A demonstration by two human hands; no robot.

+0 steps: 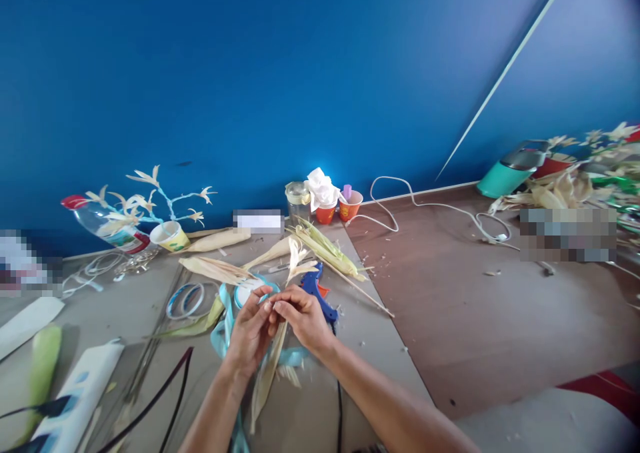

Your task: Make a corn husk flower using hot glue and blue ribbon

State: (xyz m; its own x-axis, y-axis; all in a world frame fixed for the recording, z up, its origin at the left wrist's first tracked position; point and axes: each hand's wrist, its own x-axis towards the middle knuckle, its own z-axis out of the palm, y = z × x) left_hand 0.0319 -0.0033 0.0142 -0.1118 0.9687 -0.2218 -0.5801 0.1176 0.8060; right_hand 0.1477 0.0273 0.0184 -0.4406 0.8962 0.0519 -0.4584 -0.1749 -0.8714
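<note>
My left hand [253,326] and my right hand [303,316] meet low over the table, fingertips pinched together. A pale corn-husk flower [299,261] rises just above the fingers, its base hidden by them. Below the hands a long strip of dried husk [267,386] hangs or lies toward me; whether it joins the flower I cannot tell. Light-blue ribbon [227,316] winds around and under my left hand from a roll [247,293]. Right behind my right hand lies a blue glue gun [314,283] with an orange trigger.
Corn husks [217,269] lie across the table. A paper cup [170,236] with husk flowers on blue stems and a plastic bottle [107,226] are back left. Red cups [351,205] and a jar [299,201] stand by the wall. A power strip [80,396] is front left, a teal kettle-like container [507,176] far right.
</note>
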